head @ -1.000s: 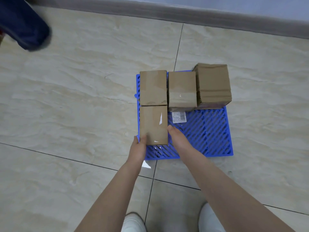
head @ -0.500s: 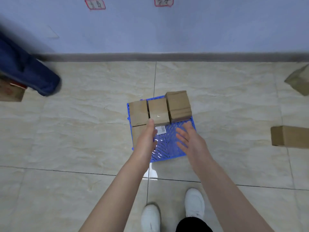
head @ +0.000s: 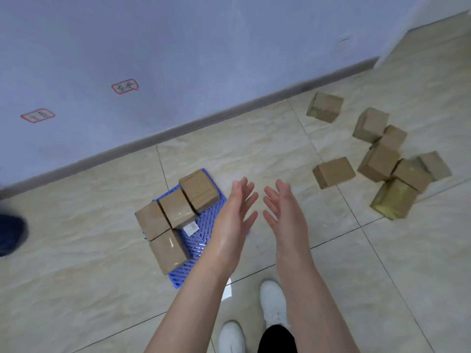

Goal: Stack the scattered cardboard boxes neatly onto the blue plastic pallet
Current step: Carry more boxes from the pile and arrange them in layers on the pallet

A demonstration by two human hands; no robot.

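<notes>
A blue plastic pallet (head: 201, 240) lies on the tiled floor left of centre, holding several brown cardboard boxes: a taller one (head: 200, 191) at its far corner, one (head: 178, 211) beside it, one (head: 151, 220) at the left, and a flat box (head: 169, 250) in front. My left hand (head: 233, 215) hovers over the pallet's right edge, fingers apart, holding nothing. My right hand (head: 284, 212) is beside it, open and empty. Several loose cardboard boxes lie scattered at the right; the nearest (head: 334, 171) sits alone, and a cluster (head: 392, 164) is further right.
A blue-grey wall with a dark baseboard (head: 229, 110) runs behind the pallet. Two red-framed labels (head: 125, 85) are stuck on the wall. A dark blue object (head: 10, 233) sits at the left edge. My white shoes (head: 272, 301) stand below the hands.
My hands let go of the front box on the pallet and rose, open. The view swung up and to the right, bringing the scattered boxes into sight.
</notes>
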